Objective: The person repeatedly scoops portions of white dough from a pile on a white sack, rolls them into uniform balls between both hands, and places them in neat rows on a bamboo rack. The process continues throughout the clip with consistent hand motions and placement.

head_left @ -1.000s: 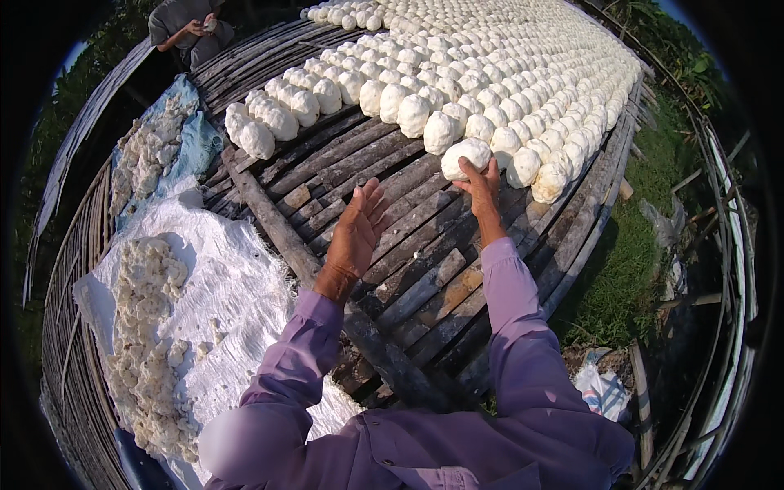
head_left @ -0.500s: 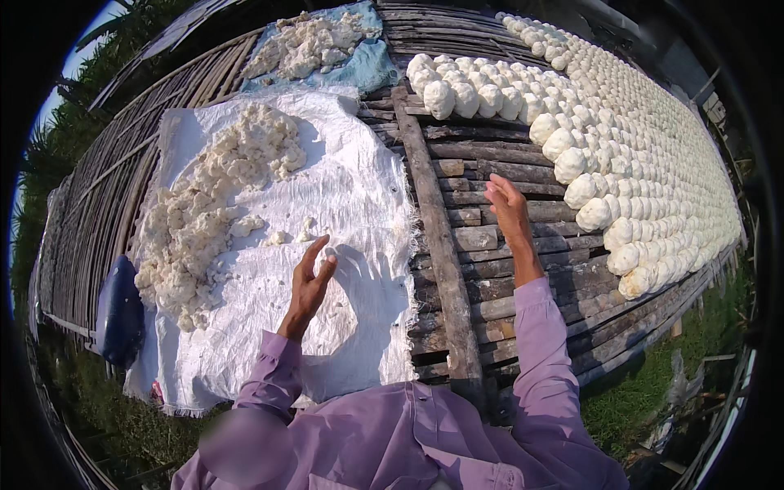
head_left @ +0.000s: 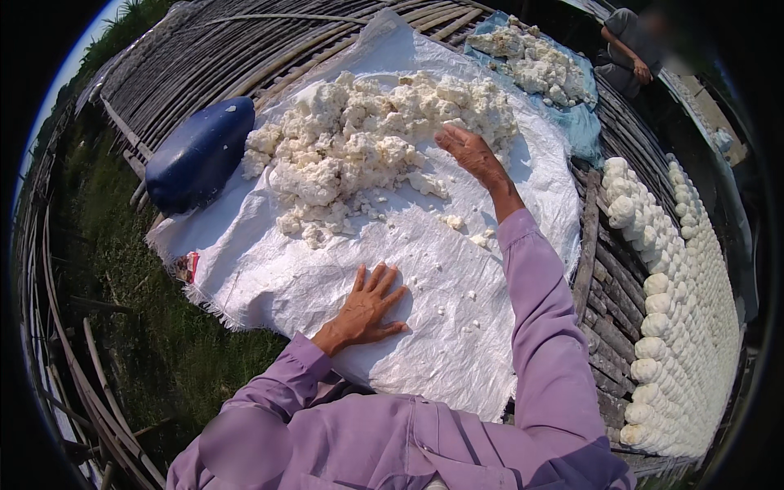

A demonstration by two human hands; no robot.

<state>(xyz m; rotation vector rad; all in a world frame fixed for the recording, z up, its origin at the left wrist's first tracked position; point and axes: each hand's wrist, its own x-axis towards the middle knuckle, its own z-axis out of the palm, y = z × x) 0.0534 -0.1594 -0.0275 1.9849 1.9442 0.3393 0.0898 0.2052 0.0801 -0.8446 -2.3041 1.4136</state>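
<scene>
Head view: left hand [head_left: 365,316] just off centre toward 7 o'clock, grip released, fingers spread palm-down on white sheet [head_left: 445,347]. Right hand [head_left: 476,157] at 1 o'clock, by the near right edge of crumbly white pile [head_left: 351,143]; fingers loosely bent, underside hidden, can't tell if grip has anything. Pile sits on sheet, about 12 o'clock. Dark blue container [head_left: 200,155] at 10, beside pile. Second crumbly heap [head_left: 535,65] on light blue sheet [head_left: 581,131], 1 o'clock. Rows of white balls [head_left: 686,327] on slatted table [head_left: 608,298], 3 to 4 o'clock. Another person [head_left: 633,49], 2 o'clock.
</scene>
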